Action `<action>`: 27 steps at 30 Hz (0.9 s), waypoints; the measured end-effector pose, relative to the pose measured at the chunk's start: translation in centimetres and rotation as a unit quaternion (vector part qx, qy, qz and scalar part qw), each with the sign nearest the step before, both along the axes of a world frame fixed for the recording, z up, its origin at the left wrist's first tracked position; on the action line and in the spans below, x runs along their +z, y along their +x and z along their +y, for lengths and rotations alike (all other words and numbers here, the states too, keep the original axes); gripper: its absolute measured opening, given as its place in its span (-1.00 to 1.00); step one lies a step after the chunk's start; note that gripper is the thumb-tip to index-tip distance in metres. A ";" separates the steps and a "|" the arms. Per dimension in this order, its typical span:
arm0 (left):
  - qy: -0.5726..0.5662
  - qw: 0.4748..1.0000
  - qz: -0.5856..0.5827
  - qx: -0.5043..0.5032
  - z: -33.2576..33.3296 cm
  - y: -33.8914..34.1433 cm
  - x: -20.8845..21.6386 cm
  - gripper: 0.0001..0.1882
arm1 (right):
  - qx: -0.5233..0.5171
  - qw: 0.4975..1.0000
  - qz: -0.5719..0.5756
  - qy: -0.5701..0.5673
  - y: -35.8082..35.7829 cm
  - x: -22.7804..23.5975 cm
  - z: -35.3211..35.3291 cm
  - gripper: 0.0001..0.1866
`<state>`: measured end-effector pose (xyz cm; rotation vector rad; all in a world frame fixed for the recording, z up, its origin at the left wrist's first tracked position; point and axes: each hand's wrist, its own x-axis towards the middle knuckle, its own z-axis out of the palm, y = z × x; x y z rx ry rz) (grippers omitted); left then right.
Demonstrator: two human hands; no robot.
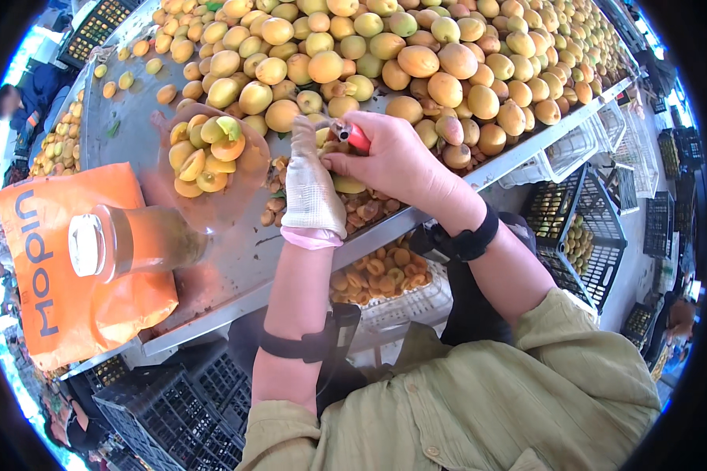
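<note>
My left hand (313, 180), in a whitish knit glove with a pink cuff, is closed round an apricot (331, 144) that shows only partly between my hands. My bare right hand (401, 161) grips a small tool with a red handle (357, 138); its working end is hidden against the fruit. Below my hands, brown apricot pits (367, 210) are heaped along the table's near edge. Left of my gloved hand, a clear plastic bag or tray (247, 177) carries apricot halves (204, 161). Whole apricots (416, 61) are piled across the far side.
On the metal table (236, 263) at left lie an orange bag (43, 235) and a large clear jar (153, 239) with a white lid. Under the edge stands a white crate (408, 304) of apricot halves. Black crates (581, 228) stand on the floor at right. Other people are at far left.
</note>
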<state>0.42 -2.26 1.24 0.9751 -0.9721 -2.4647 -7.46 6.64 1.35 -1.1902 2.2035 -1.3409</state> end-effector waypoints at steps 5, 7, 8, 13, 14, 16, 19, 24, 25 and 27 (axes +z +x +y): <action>0.015 0.998 -0.035 0.060 -0.2 0.0 -1.2 -0.63 | 0.046 0.998 0.046 -0.027 0.3 0.2 -0.1 -0.70; 0.078 0.994 -0.011 0.071 -0.9 0.1 -1.5 -0.62 | 0.044 0.994 -0.028 -0.100 0.8 -0.2 0.1 -0.72; 0.098 0.992 -0.001 0.083 -1.4 0.4 -1.1 -0.62 | 0.014 0.986 -0.098 -0.137 0.8 -0.1 0.3 -0.71; -0.069 0.969 0.078 0.223 -5.3 3.1 1.4 -0.68 | -0.043 0.998 -0.042 0.005 -1.6 0.5 1.0 -0.62; -0.101 0.961 0.046 0.255 -5.8 3.3 1.8 -0.70 | -0.062 0.998 -0.024 0.001 -1.4 -0.1 1.1 -0.61; -0.216 0.927 0.041 0.303 -7.7 4.4 0.9 -0.76 | -0.064 0.996 -0.062 -0.019 -1.5 0.3 1.1 -0.60; -0.290 0.893 -0.028 0.343 -8.1 4.6 1.4 -0.78 | -0.152 0.983 -0.097 0.027 -2.5 1.5 0.9 -0.66; -0.625 0.684 -0.052 0.373 -7.6 4.8 0.9 -0.73 | -0.179 0.983 -0.032 0.019 -5.0 -0.8 0.9 -0.70; -0.599 0.707 -0.040 0.373 -7.5 5.0 1.0 -0.72 | -0.187 0.982 0.000 0.031 -5.0 -0.5 0.6 -0.69; -0.542 0.753 -0.012 0.372 -6.9 4.8 1.7 -0.69 | -0.204 0.975 0.068 0.059 -4.7 0.6 -0.4 -0.65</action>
